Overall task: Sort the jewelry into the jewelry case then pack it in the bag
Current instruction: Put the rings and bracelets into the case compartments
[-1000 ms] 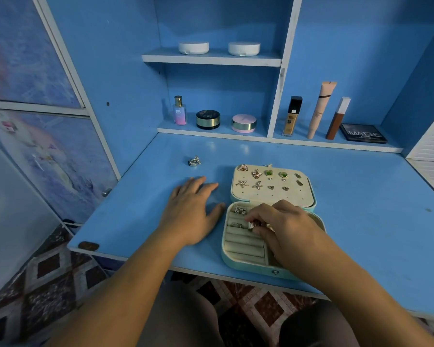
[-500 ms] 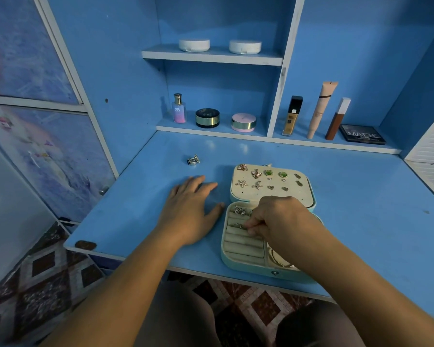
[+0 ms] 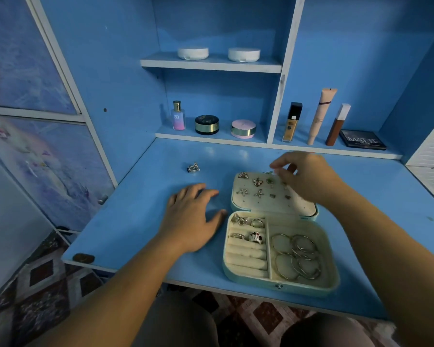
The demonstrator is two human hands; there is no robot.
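Observation:
The mint jewelry case (image 3: 281, 282) lies open on the blue desk (image 3: 140, 221). Its lid (image 3: 268, 206) carries several stud earrings. Several rings (image 3: 254, 237) sit in the left ring rolls, and silver hoops (image 3: 296, 256) fill the right compartment. One loose ring (image 3: 193, 168) lies on the desk, far left of the case. My left hand (image 3: 191, 221) rests flat on the desk just left of the case. My right hand (image 3: 306, 176) hovers over the lid's far edge with fingers loosely curled, and I see nothing in it. No bag is in view.
Behind the desk, a low shelf holds a perfume bottle (image 3: 178, 116), two round compacts (image 3: 207, 124), foundation bottles and tubes (image 3: 321, 116) and a dark palette (image 3: 362, 140). Two white jars (image 3: 243, 54) stand on the upper shelf. The desk's front edge lies close below the case.
My right hand has lifted out of the ring rolls and moved up over the lid's far edge, uncovering the rings and hoops. My left hand has stayed put.

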